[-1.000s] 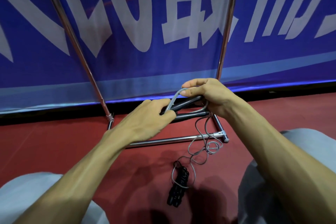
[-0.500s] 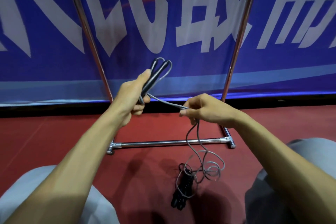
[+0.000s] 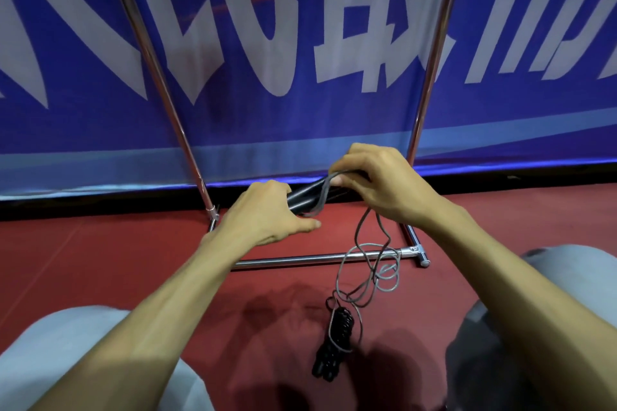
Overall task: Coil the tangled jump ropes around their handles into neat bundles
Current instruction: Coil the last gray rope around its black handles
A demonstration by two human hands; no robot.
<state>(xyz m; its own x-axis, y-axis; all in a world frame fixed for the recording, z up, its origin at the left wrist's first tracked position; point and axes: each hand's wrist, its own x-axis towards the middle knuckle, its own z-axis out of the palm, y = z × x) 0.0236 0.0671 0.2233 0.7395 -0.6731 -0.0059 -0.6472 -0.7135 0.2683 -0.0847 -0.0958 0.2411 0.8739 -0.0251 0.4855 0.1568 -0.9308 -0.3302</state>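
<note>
Handles (image 3: 305, 197) you hold: black plastic, smooth, glossy, with light streaks. Grey cord (image 3: 357, 233) off them: thin, smooth, plastic-coated look, slight sheen. Coiled bundle (image 3: 335, 340) on the floor: black, shiny, ribbed by its wraps. Frame tubes (image 3: 300, 259): polished chrome-like metal, mirror bright. Banner (image 3: 267, 117): blue sheet, white print, soft sheen, faint creases. Floor (image 3: 100, 260): red, matt, even. Your trousers (image 3: 66, 360): pale grey cloth, matt.

Single head view, facing forward-down, close over hands (image 3: 320, 200).
</note>
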